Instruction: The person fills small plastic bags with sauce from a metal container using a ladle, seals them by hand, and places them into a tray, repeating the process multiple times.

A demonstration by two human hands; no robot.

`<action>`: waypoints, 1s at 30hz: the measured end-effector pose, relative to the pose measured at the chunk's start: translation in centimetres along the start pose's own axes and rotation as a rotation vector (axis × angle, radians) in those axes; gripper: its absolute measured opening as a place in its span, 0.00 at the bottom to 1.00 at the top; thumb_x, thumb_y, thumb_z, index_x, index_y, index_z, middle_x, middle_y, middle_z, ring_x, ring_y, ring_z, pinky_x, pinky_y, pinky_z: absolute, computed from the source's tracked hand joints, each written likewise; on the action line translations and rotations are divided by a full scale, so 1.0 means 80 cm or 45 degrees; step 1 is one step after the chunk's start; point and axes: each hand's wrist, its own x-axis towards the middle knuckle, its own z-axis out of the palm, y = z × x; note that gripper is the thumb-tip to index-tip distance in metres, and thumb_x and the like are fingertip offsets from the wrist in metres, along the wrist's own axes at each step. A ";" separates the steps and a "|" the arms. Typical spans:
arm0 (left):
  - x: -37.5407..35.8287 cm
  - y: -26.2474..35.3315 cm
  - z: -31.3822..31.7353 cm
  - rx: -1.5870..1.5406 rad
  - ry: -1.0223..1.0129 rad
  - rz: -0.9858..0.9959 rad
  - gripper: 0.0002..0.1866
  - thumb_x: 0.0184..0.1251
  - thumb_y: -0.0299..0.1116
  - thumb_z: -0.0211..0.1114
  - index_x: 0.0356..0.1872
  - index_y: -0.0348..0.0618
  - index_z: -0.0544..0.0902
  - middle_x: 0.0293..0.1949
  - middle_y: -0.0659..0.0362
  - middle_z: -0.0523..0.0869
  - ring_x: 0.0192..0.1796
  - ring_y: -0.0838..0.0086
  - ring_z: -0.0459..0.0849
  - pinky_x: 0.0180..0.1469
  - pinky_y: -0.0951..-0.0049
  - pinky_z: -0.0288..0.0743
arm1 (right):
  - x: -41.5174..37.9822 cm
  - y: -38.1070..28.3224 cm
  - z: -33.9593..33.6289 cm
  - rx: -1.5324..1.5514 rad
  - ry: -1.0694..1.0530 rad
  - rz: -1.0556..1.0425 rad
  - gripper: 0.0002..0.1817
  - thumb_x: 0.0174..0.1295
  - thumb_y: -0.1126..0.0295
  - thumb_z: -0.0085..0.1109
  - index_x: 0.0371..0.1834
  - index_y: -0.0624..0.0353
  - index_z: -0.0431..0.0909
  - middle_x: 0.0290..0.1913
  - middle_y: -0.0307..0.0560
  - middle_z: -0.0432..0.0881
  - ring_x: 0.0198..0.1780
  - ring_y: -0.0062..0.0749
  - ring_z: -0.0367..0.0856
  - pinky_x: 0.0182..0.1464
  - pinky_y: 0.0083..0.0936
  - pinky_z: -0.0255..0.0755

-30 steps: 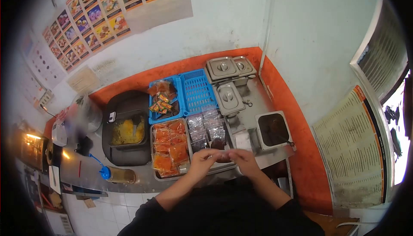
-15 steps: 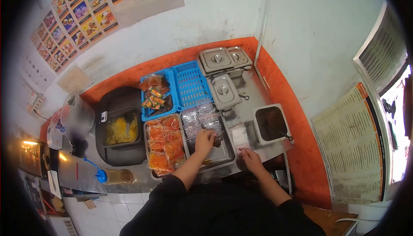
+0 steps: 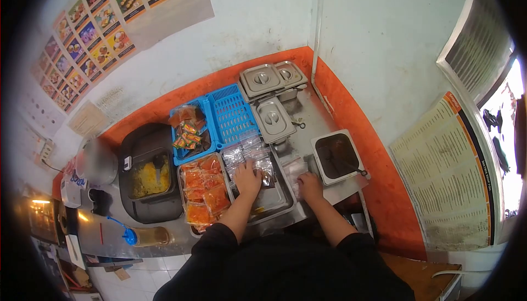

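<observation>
My left hand (image 3: 248, 181) rests over the metal tray (image 3: 290, 205) of small clear packets of dark sauce (image 3: 267, 176), its fingers stretched out and laid on them. At the tray's right side, my right hand (image 3: 310, 187) has its fingertips closed on the edge of a stack of clear plastic bags (image 3: 295, 169). Left of my left hand, a second tray holds packets of orange food (image 3: 211, 183). Beyond my right hand stands a square steel container of dark sauce (image 3: 340, 155) with a ladle handle (image 3: 360, 172) over its rim.
Blue baskets (image 3: 233, 111) stand at the back, one holding sachets (image 3: 188, 136). Lidded steel pans (image 3: 272, 117) sit behind the trays. To the left are a pan of yellow food (image 3: 151, 179) and a blue-capped squeeze bottle (image 3: 148, 236). Orange-banded walls border the counter.
My left hand has gone from pinched fingers to lying extended on the packets, slightly left. My right hand has moved up onto the plastic bags. The camera view has shifted slightly.
</observation>
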 end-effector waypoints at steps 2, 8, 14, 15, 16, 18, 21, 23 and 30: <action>-0.003 0.005 -0.011 0.018 -0.027 -0.056 0.16 0.49 0.37 0.63 0.42 0.51 0.76 0.41 0.57 0.74 0.49 0.60 0.71 0.49 0.59 0.62 | -0.002 0.003 0.003 -0.002 0.018 -0.029 0.05 0.49 0.71 0.56 0.30 0.58 0.76 0.33 0.47 0.75 0.38 0.44 0.73 0.41 0.35 0.69; -0.032 -0.003 -0.016 -0.601 -0.240 0.168 0.14 0.58 0.39 0.60 0.43 0.45 0.76 0.28 0.59 0.76 0.31 0.72 0.73 0.36 0.71 0.69 | -0.012 -0.051 -0.052 0.015 0.392 -0.337 0.04 0.51 0.74 0.57 0.28 0.61 0.75 0.29 0.46 0.75 0.28 0.37 0.73 0.30 0.27 0.67; -0.096 0.075 -0.086 -1.502 -0.990 -0.008 0.12 0.66 0.38 0.52 0.37 0.40 0.78 0.30 0.65 0.79 0.24 0.86 0.68 0.27 0.85 0.64 | -0.043 -0.056 -0.057 0.555 0.260 -0.186 0.05 0.52 0.73 0.58 0.31 0.61 0.76 0.26 0.37 0.73 0.20 0.12 0.61 0.22 0.13 0.56; -0.097 0.073 -0.077 -1.654 -1.140 -0.240 0.11 0.66 0.37 0.53 0.35 0.40 0.77 0.26 0.67 0.77 0.24 0.87 0.68 0.25 0.86 0.62 | -0.046 -0.055 -0.061 0.555 0.216 -0.164 0.07 0.52 0.72 0.59 0.33 0.62 0.76 0.27 0.37 0.73 0.20 0.13 0.62 0.22 0.13 0.57; -0.100 0.071 -0.070 -1.656 -1.140 -0.242 0.11 0.66 0.37 0.53 0.35 0.40 0.77 0.26 0.67 0.77 0.24 0.87 0.68 0.25 0.86 0.62 | -0.049 -0.055 -0.064 0.554 0.173 -0.143 0.08 0.53 0.72 0.59 0.34 0.62 0.76 0.27 0.37 0.74 0.20 0.13 0.63 0.23 0.13 0.59; -0.107 0.068 -0.064 -1.480 -0.872 -0.156 0.10 0.66 0.36 0.53 0.32 0.40 0.77 0.23 0.68 0.75 0.23 0.88 0.67 0.24 0.86 0.59 | -0.049 -0.062 -0.071 0.565 0.213 -0.164 0.09 0.53 0.71 0.59 0.36 0.63 0.75 0.28 0.38 0.75 0.21 0.14 0.65 0.25 0.13 0.61; -0.103 0.070 -0.068 -1.472 -0.849 -0.094 0.09 0.65 0.35 0.54 0.29 0.41 0.76 0.20 0.69 0.72 0.21 0.88 0.66 0.22 0.86 0.57 | -0.049 -0.088 -0.114 0.694 -0.056 -0.155 0.10 0.55 0.70 0.58 0.38 0.63 0.74 0.29 0.39 0.76 0.23 0.16 0.69 0.28 0.14 0.65; -0.097 0.076 -0.085 -1.450 -0.935 0.001 0.09 0.64 0.34 0.55 0.29 0.41 0.76 0.20 0.69 0.72 0.21 0.88 0.65 0.22 0.86 0.57 | -0.055 -0.091 -0.125 0.804 -0.373 -0.109 0.10 0.56 0.69 0.57 0.38 0.63 0.74 0.28 0.39 0.77 0.24 0.17 0.70 0.30 0.14 0.67; -0.087 0.085 -0.088 -1.143 -0.914 0.349 0.08 0.57 0.30 0.60 0.22 0.40 0.75 0.17 0.67 0.73 0.21 0.88 0.67 0.22 0.84 0.58 | -0.061 -0.069 -0.114 0.687 -0.415 0.020 0.09 0.52 0.69 0.57 0.32 0.62 0.75 0.24 0.42 0.77 0.24 0.23 0.73 0.29 0.20 0.68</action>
